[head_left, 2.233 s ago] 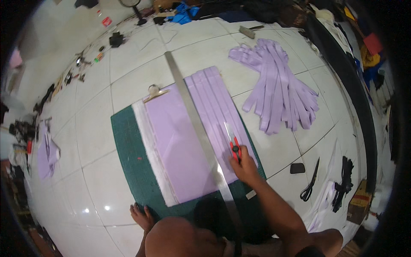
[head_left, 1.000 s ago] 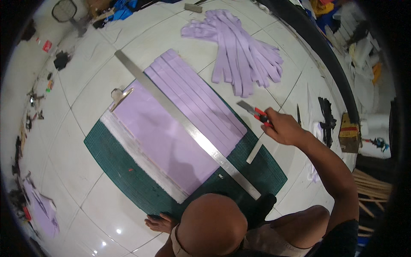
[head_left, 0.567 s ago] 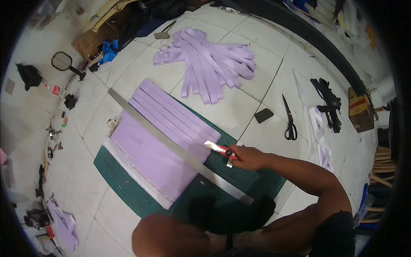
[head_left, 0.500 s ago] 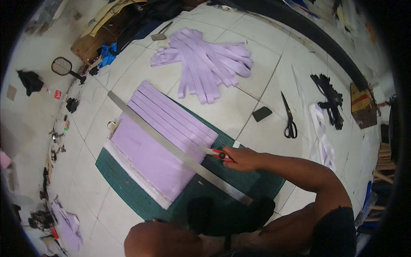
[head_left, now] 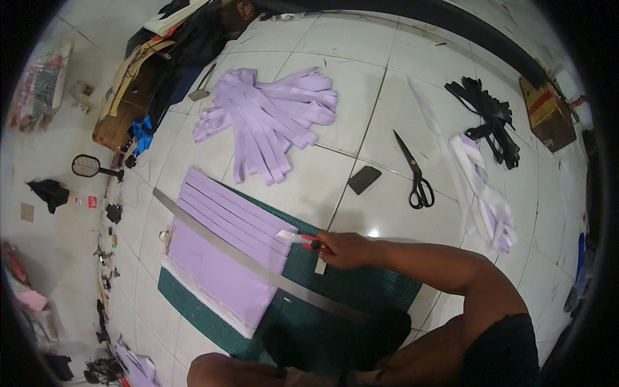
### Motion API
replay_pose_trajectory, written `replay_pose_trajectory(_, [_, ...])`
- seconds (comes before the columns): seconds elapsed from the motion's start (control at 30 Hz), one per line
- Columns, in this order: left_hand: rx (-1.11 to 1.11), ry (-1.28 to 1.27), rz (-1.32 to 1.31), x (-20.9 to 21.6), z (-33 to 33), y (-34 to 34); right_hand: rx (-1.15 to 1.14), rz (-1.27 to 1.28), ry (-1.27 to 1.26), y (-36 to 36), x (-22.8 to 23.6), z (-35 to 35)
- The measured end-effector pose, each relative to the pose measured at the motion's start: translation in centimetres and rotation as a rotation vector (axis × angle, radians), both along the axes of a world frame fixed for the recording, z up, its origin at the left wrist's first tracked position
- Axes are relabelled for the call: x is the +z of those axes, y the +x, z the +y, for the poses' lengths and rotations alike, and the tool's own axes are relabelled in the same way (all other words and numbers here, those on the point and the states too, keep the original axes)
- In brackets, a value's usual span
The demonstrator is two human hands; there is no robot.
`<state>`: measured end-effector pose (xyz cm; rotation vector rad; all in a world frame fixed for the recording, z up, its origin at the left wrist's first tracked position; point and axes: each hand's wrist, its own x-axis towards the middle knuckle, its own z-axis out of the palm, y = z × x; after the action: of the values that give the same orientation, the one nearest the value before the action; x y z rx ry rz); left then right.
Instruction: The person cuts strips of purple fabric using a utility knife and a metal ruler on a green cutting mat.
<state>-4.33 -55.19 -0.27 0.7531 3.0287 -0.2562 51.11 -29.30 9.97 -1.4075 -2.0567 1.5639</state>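
My right hand (head_left: 345,250) is closed around a red utility knife (head_left: 311,242). The knife's blade points left, over the right end of the lilac fabric (head_left: 225,264). The fabric is stacked or folded on a green cutting mat (head_left: 193,316), and its far part is cut into long parallel strips (head_left: 235,209). A long metal ruler (head_left: 222,246) lies slantwise across the fabric, just nearer than the strips. At the fabric's left edge sits a metal clip (head_left: 166,238). A small pale strip (head_left: 320,265) shows just below my right hand. My left hand is out of view.
A pile of lilac strips (head_left: 267,116) lies on the tiled floor beyond the mat. Black scissors (head_left: 416,174) and a flat dark piece (head_left: 364,180) are to the right. Further right are white ribbons (head_left: 480,187), black straps (head_left: 493,122) and a cardboard box (head_left: 548,113).
The view has shifted, so the floor things appear moved. My right hand with the knife has moved away from the ruler, toward the far right corner of the fabric.
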Motion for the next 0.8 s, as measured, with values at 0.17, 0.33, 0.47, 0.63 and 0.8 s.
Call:
replay_pose_trajectory(0.17, [-0.051, -0.031, -0.045, 0.0, 1.2, -1.3, -0.141, -0.048, 0.06, 3.4, -1.8, -1.4])
replay_pose_trajectory(0.33, [-0.105, -0.049, -0.1, -0.6, 2.1, -0.8, -0.06, -0.182, 0.041, 5.4, -1.4, -3.1])
replay_pose_trajectory(0.47, [-0.115, -0.052, -0.127, -0.7, 2.0, -2.0, 0.088, -0.251, -0.005, 2.7, -0.2, -2.4])
replay_pose_trajectory(0.63, [-0.14, -0.049, -0.198, -0.5, 1.1, -5.4, 0.116, -0.264, 0.097, 1.7, 0.4, -2.6])
replay_pose_trajectory(0.8, [-0.28, -0.026, -0.288, 2.4, 3.1, -11.0, 0.053, -0.422, 0.073, 0.6, 6.6, -3.5])
